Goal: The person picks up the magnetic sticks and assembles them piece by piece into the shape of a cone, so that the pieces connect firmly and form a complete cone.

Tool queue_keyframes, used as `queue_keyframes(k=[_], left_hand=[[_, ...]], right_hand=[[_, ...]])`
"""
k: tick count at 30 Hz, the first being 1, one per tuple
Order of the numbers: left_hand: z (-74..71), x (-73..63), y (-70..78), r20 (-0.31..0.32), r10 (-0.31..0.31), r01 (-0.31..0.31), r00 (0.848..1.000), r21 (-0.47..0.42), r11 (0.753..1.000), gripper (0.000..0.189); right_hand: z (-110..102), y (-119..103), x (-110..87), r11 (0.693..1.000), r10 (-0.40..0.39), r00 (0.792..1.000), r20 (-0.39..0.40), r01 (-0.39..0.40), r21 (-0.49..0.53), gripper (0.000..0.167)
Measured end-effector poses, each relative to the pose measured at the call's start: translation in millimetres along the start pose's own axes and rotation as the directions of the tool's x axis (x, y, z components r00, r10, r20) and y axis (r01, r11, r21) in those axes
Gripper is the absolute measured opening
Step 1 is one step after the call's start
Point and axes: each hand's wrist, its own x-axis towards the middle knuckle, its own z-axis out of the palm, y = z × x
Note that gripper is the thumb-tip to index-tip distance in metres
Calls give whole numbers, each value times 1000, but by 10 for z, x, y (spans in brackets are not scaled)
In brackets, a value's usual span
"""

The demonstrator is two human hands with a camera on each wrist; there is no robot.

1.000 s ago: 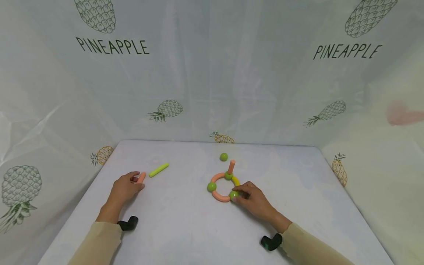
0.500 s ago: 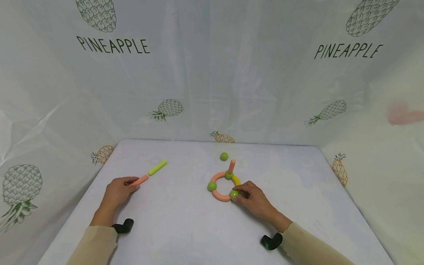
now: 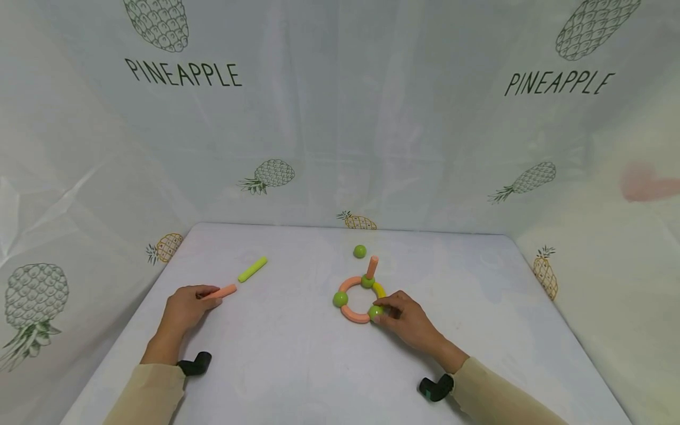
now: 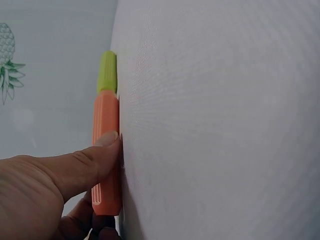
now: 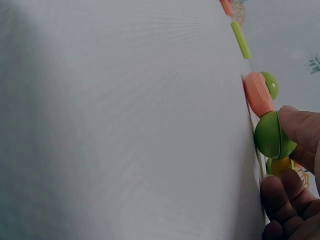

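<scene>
On the left of the table, my left hand (image 3: 183,308) pinches an orange rod (image 3: 225,291) low over the surface. The left wrist view shows the thumb lying along the ribbed rod (image 4: 106,117). My right hand (image 3: 410,321) holds a green ball (image 5: 269,134) at the near right of a ring. Orange curved pieces (image 3: 354,317), a yellow curved piece (image 3: 379,289) and green balls (image 3: 340,299) make up this ring. From the ring's far ball (image 3: 368,282) an orange rod (image 3: 372,267) sticks up. My right fingers partly hide the yellow piece.
A yellow-green rod (image 3: 252,269) lies just beyond the held rod's tip. Behind the ring sits a loose green ball (image 3: 359,251). The white table (image 3: 297,366) ends at a pineapple-print sheet (image 3: 425,147) at the back and sides.
My left hand has drawn back toward the lower left with the orange rod, which now lies flatter. The yellow-green rod has shifted slightly. My right hand and the ring stay put.
</scene>
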Motion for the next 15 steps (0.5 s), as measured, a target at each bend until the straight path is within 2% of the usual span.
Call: queue_keyframes(k=[9, 15], left_hand=[[15, -29, -29, -12, 36, -37, 999, -59, 998, 54], [37, -57, 44, -6, 90, -90, 996, -145, 985, 56]], right_hand=[[9, 7, 2, 1000, -3, 1000, -7, 3, 1, 29], [8, 19, 2, 1000, -15, 1000, -4, 15, -3, 29]])
